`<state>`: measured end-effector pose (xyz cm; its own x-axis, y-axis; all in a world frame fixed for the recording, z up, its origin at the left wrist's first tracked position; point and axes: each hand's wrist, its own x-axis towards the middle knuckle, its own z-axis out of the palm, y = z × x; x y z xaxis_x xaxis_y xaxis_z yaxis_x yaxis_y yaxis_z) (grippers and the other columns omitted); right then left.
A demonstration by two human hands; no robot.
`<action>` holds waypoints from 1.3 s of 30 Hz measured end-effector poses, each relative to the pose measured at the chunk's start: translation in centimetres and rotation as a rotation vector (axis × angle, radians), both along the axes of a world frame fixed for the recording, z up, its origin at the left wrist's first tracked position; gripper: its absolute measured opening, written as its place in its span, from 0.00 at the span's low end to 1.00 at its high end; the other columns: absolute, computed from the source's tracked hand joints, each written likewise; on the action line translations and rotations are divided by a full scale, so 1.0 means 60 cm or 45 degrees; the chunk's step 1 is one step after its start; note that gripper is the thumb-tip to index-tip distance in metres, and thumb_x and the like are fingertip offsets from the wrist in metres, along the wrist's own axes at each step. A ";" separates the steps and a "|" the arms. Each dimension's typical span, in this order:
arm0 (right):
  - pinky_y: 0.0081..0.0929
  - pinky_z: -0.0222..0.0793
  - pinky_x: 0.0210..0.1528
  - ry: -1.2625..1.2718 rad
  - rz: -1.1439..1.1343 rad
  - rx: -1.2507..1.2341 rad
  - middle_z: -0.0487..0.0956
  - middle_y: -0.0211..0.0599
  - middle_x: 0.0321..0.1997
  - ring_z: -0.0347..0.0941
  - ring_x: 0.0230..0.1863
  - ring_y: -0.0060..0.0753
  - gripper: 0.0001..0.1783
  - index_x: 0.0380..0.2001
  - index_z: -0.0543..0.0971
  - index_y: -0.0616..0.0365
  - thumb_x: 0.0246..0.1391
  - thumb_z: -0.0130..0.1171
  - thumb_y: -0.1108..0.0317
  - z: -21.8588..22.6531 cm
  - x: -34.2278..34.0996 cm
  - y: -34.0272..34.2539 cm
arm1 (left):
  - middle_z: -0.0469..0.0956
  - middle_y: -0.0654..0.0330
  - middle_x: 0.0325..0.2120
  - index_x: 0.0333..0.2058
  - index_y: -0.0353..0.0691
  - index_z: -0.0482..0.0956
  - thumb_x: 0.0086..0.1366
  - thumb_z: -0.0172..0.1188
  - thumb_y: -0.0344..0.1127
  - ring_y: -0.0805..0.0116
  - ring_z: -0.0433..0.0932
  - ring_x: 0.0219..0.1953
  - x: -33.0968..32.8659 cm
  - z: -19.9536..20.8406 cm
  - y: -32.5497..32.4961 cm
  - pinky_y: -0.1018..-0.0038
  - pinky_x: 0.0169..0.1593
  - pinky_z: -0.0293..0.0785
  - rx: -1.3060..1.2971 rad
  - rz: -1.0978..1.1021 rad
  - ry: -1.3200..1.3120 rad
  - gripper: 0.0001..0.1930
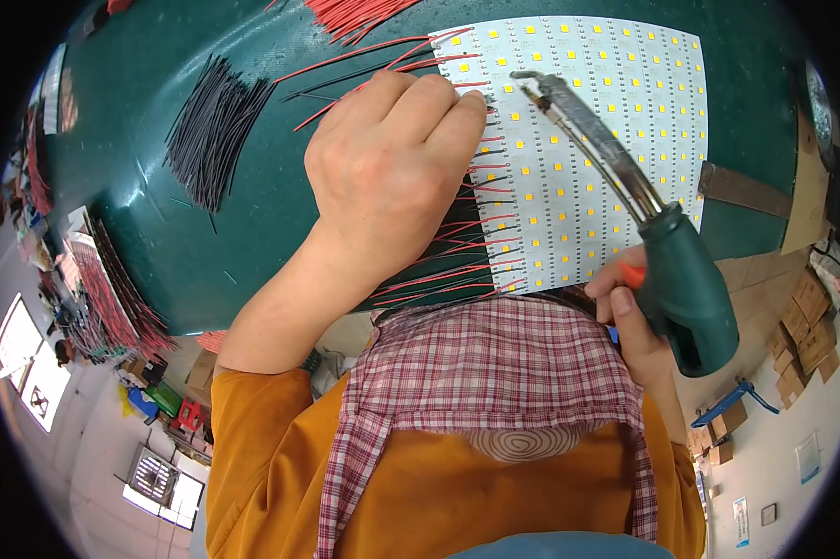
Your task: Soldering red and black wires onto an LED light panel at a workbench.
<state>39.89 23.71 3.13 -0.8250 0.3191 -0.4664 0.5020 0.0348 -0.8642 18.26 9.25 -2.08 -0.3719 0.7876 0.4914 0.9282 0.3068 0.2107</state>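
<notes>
Desk [206,270]: dark green, stretching beneath the work, streaked with glare at left.
LED board [569,186]: white, dotted with rows of yellow LEDs [559,167], lying on the desk just ahead of a checked apron [504,363].
Soldering iron [685,279]: green-handled, slanting over the board from lower right.
Left hand [392,168]: back turned up at the board's left edge, fingers curled together, apparently pinching a lead, with fingertips largely hidden.
Right hand [630,317]: partly behind the iron's handle, fingers closed on it beside an orange-red part [633,277].
Black wire bundle [217,135]: loose on the desk, well left of the board.
Leads [490,244]: red and black, ends lined along the board's left edge; seemingly at the stage of being soldered on.
Iron tip [524,74]: over the board, near the left fingers; cannot tell if touching; likely calling next for a steady lead and exact placement.
</notes>
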 end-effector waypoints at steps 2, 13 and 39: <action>0.18 0.64 0.31 0.057 -0.023 -0.038 0.76 0.37 0.32 0.65 0.26 0.18 0.12 0.46 0.69 0.61 0.60 0.50 0.71 -0.003 0.004 -0.001 | 0.78 0.65 0.25 0.31 0.41 0.81 0.44 0.63 0.23 0.68 0.76 0.28 0.004 0.008 -0.003 0.75 0.29 0.72 -0.040 0.009 -0.052 0.12; 0.24 0.71 0.41 0.020 -0.094 -0.046 0.78 0.33 0.32 0.74 0.36 0.26 0.04 0.34 0.76 0.61 0.56 0.54 0.76 -0.006 -0.012 -0.009 | 0.73 0.66 0.22 0.26 0.43 0.80 0.42 0.61 0.28 0.68 0.74 0.27 -0.023 0.000 0.008 0.74 0.27 0.71 0.077 0.056 -0.023 0.08; 0.22 0.69 0.37 0.068 -0.161 -0.055 0.77 0.31 0.31 0.72 0.33 0.22 0.05 0.35 0.75 0.61 0.58 0.53 0.73 -0.003 -0.027 -0.008 | 0.73 0.68 0.24 0.27 0.44 0.79 0.44 0.60 0.30 0.70 0.74 0.28 -0.018 -0.009 0.009 0.76 0.26 0.71 0.054 0.063 0.070 0.08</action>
<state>38.28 23.22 2.93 -0.8036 0.4027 -0.4383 0.4533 -0.0633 -0.8891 17.21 9.79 -2.64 -0.3816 0.7469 0.5445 0.9225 0.3448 0.1735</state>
